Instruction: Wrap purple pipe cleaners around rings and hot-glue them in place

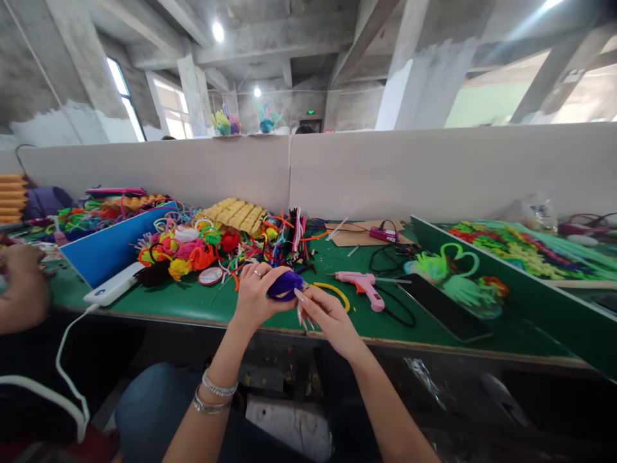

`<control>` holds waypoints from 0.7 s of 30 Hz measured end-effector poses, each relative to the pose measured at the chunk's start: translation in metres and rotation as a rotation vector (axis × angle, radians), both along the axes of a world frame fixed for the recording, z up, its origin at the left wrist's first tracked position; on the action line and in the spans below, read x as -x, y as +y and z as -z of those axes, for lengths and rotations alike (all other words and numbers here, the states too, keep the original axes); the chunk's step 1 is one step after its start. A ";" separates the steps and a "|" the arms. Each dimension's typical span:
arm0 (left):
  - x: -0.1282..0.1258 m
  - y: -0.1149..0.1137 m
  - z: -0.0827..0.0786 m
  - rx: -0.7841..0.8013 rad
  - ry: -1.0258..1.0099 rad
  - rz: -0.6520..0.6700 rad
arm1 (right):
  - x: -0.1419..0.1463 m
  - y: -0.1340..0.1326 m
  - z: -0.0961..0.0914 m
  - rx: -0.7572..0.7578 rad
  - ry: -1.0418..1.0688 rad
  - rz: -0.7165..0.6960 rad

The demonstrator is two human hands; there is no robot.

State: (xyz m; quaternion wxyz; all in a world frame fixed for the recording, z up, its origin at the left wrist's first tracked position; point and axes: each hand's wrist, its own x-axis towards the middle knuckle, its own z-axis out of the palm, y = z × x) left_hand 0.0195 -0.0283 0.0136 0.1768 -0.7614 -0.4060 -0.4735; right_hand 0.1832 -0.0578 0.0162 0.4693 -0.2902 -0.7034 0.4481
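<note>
My left hand is closed around a purple fuzzy pipe-cleaner piece, held just over the table's front edge. A little yellow shows along its lower side. Thumb and fingers of my right hand are pinched together at the right end of this piece; the fingertips partly hide what they grip. A curved yellow pipe cleaner runs just behind my right hand, and I cannot tell whether it is joined to the purple piece. To the right, a pink glue gun lies on the green table.
Colourful pipe-cleaner pieces are heaped at the left beside a blue board and white power bank. A black phone and green swan-like figures lie right, before a green divider. Another person's arm rests far left.
</note>
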 end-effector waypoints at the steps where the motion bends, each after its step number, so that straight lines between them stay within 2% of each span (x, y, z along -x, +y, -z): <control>1: 0.000 0.000 0.000 -0.001 0.005 -0.005 | 0.001 0.000 0.001 0.003 0.003 0.007; 12: 0.000 0.002 0.003 -0.074 0.048 -0.046 | 0.004 0.007 0.011 0.023 0.052 0.047; 18: 0.000 0.005 0.008 -0.101 0.064 -0.057 | 0.006 0.012 0.015 0.116 0.121 0.050; 21: -0.001 0.003 0.007 -0.060 0.069 -0.067 | 0.006 0.015 0.017 0.167 0.128 0.052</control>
